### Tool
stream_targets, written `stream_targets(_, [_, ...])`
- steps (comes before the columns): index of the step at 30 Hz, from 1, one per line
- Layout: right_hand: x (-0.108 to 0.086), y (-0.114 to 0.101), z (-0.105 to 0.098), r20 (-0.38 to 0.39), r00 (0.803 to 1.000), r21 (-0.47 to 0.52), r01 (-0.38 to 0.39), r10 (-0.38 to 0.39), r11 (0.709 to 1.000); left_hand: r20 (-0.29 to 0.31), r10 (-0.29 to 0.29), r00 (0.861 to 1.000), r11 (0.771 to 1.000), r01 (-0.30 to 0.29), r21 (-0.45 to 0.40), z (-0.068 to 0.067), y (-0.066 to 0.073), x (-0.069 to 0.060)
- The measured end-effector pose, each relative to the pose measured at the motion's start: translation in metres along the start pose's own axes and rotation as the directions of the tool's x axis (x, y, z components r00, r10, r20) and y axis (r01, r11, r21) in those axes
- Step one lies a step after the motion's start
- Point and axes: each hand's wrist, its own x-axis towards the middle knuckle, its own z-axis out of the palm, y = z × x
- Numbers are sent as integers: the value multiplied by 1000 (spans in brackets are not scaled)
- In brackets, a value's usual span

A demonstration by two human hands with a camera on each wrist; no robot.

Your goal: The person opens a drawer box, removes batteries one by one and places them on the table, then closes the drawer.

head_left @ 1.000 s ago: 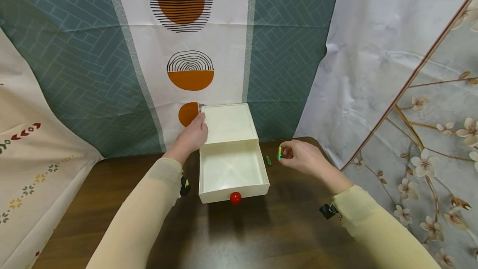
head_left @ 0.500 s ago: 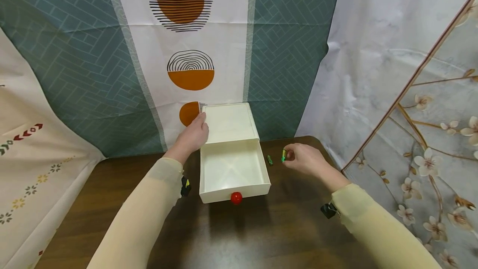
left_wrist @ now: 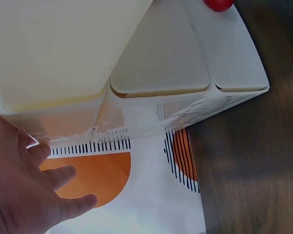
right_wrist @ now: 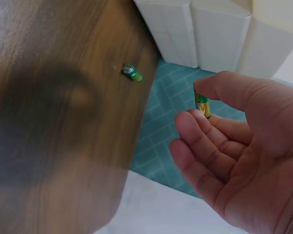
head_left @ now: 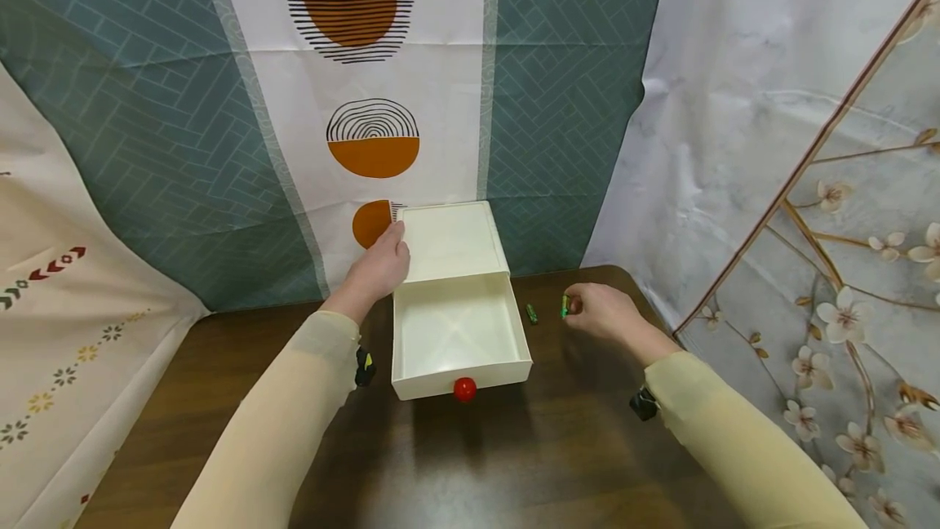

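A white box (head_left: 451, 242) stands against the wall cloth with its drawer (head_left: 461, 382) pulled out toward me. On the drawer's front is a round red knob (head_left: 464, 388). My left hand (head_left: 376, 272) rests against the box's left side near the top; in the left wrist view several of its fingers (left_wrist: 78, 205) lie spread and loose below the box wall. To the right of the drawer, my right hand (head_left: 605, 310) pinches a small green-and-gold battery (right_wrist: 202, 105) upright between thumb and fingertips, over the table. A second green battery (head_left: 532, 314) lies on the table between drawer and hand.
The dark wooden table (head_left: 470, 480) reaches back to a teal and white patterned cloth (head_left: 565, 104). A pale floral cloth (head_left: 734, 145) hangs along the right side, and an embroidered white cloth (head_left: 81, 349) along the left.
My right hand has moved slightly right with the battery, away from the drawer and the battery lying on the table. My left hand keeps its place on the box.
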Motion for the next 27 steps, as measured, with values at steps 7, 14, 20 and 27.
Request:
stream_targets(7, [6,8,7,27,1000,-7,-11,11,1000,3,5,1000,1000,-5,11,0,-1,2])
stream_targets(14, [15,14,17,60,997,-30,-40,42,999,0,7,1000,1000,-7,16,1,-2,3])
stream_targets(20, [21,17,25,80,995,-49,-55,59,997,3,12,1000,1000,-12,7,0,-3,3])
stream_targets(27, [28,24,40,97,992,-67,-76,82,995,6,7,1000,1000,-7,3,0,0,1])
